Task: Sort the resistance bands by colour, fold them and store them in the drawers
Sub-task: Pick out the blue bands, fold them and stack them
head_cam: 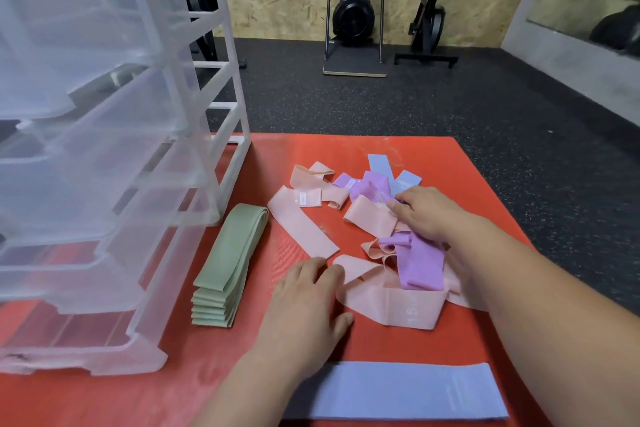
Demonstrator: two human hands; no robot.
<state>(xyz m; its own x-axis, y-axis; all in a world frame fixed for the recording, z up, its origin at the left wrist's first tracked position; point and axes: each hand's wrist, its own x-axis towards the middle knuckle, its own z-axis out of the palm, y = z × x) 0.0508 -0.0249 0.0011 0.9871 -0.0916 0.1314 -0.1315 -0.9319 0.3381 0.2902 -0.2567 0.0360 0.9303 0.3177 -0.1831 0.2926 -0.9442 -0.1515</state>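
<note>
A jumble of pink bands (301, 222), purple bands (420, 262) and blue bands (381, 165) lies on the red mat (346, 149). My right hand (426, 211) reaches into the pile, fingertips on a purple and a blue band; its grip is unclear. Flat on the mat beside a pink band (388, 302) rests my left hand (308, 295), fingers straight. A neat stack of green bands (228, 263) lies left of the pile. One blue band (398, 390) lies flat near me.
A clear plastic drawer unit (104, 149) stands on the mat's left, drawers pulled out. Beyond the mat is dark speckled floor (381, 100) with exercise machines (355, 10) against a wooden wall.
</note>
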